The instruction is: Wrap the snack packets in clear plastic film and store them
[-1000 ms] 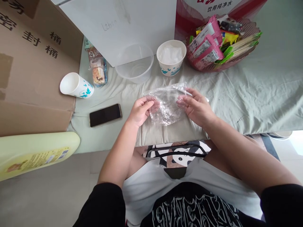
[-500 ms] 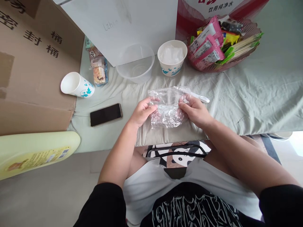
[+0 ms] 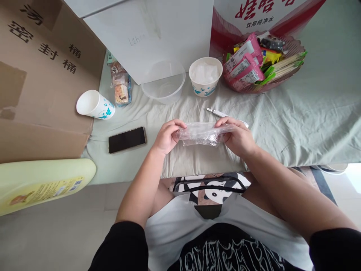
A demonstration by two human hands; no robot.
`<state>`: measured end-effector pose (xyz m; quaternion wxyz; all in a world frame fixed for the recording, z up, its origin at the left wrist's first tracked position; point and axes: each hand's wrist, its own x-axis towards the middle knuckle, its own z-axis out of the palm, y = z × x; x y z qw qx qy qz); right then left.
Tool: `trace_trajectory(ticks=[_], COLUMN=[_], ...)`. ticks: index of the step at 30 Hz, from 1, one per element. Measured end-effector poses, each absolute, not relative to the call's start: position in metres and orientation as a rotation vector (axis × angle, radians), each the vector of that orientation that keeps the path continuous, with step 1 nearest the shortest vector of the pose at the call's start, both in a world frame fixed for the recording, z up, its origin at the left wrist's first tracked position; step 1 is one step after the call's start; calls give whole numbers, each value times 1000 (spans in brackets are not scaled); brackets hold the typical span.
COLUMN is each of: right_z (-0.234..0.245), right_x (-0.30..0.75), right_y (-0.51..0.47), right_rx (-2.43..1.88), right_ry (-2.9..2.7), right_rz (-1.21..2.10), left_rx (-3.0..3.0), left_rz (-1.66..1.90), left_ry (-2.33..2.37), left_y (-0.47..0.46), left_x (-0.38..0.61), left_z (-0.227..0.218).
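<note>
A crumpled clear plastic bag is stretched between both hands just above the front edge of the cloth-covered table. My left hand pinches its left end and my right hand pinches its right end; both are closed on it. The bag is folded down into a narrow horizontal strip. A thin white utensil lies on the cloth just behind my right hand.
A black phone lies left of my hands. Behind stand a tipped paper cup, wrapped snacks, a clear plastic bowl, a paper bowl and a pink basket of packets. Cardboard box at left.
The bag was spread open and loose between the hands; now it is folded down into a narrow strip. The hands have drawn slightly nearer, uncovering the white utensil behind.
</note>
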<state>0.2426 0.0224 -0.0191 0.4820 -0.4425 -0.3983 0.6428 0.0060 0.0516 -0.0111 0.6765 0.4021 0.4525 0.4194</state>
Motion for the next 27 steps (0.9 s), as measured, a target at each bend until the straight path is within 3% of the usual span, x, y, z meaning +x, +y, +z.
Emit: trace_trajectory(ticks=[10,20,27], right_z=[-25,-37,-30], right_x=[250,245,244], right_y=[21,24,25], right_rx=[-1304,-1162,-1174], right_ry=[-1290,-1095,-1128], right_rz=[1354,1464,1418], left_rx=[1051,1055,912], left_rz=[883,1025,850], left_ry=[985,1006,1035], left_y=[47,51,50], left_x=[3,2,9], left_z=[-13,-21,-21])
